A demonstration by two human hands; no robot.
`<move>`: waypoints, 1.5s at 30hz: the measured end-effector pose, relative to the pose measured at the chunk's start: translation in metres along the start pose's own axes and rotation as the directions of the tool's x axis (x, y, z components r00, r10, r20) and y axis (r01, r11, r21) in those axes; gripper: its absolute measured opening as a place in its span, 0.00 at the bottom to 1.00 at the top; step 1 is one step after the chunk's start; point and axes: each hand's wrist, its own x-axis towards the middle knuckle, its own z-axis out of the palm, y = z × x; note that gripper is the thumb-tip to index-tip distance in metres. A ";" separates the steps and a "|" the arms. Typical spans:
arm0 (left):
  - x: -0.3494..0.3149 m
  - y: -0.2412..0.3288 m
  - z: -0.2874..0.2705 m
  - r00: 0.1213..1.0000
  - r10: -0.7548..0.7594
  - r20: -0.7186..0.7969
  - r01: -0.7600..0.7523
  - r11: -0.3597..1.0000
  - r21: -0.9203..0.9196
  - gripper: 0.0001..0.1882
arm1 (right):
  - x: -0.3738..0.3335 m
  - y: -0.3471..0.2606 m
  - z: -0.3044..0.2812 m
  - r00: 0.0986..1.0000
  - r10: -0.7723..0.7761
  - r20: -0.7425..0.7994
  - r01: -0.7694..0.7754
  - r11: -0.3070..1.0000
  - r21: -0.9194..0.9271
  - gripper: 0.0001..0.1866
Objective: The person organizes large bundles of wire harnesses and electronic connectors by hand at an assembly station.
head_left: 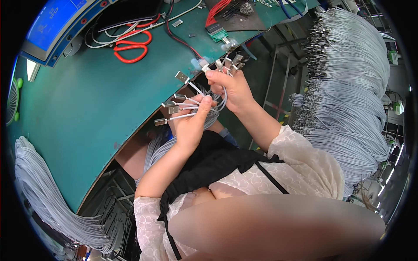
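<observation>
My left hand (191, 124) is closed around several grey USB cables, and their metal plugs (181, 77) fan out to the left over the bench edge. In my right hand (233, 89) is another group of the same cables, with metal plugs (235, 63) sticking up past the fingers. The right thumb and forefinger pinch near a white connector (204, 66) at the bench edge, where a red and black wire (185, 43) ends. Whether a plug sits inside that connector, I cannot tell. The cables' grey lengths (159, 150) hang down below my hands to my lap.
On the green bench (87, 104) lie red-handled scissors (133, 48) and a small green circuit board (217, 34) with red wires. A blue-framed screen (52, 26) stands far left. Big cable bundles (348, 95) fill the right side; another bundle (43, 187) drapes over the bench's left end.
</observation>
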 end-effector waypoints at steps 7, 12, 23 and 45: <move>-0.001 0.004 -0.001 1.000 -0.011 0.026 0.008 0.995 0.098 0.10 | -0.001 0.001 0.000 1.000 0.017 0.008 -0.017 1.000 -0.016 0.07; 0.002 0.008 -0.003 0.994 0.010 0.109 -0.035 0.972 0.231 0.12 | 0.000 0.003 -0.010 0.999 0.037 0.018 -0.037 0.999 0.012 0.08; 0.001 -0.006 -0.006 0.978 0.169 0.120 -0.199 0.927 0.318 0.09 | 0.002 0.005 -0.011 0.998 0.042 0.055 -0.043 0.999 0.015 0.08; 0.004 -0.004 -0.005 0.993 0.006 0.122 -0.038 0.963 0.266 0.10 | 0.003 -0.002 -0.006 0.996 0.046 0.080 -0.040 0.996 -0.076 0.07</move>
